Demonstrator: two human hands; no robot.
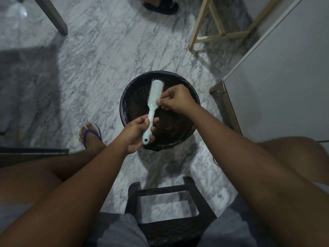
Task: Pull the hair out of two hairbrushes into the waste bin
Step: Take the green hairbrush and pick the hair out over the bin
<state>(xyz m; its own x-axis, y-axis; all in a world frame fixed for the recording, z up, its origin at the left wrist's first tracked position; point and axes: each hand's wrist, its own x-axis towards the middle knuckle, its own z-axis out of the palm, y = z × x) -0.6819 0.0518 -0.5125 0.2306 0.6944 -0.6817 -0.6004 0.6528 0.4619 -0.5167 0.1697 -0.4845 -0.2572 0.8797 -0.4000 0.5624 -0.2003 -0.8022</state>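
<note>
Now our left hand (137, 134) clamps the mint hairbrush (153, 104) handle, head pointing away over the waste bin (128, 97), right hand (175, 99) fingertips pinched at its near bristles.

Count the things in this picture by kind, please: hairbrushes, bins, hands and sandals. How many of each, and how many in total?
Hairbrush: 1
Bin: 1
Hands: 2, left hand and right hand
Sandals: 2, blue sandal and black sandal
Total: 6
</note>
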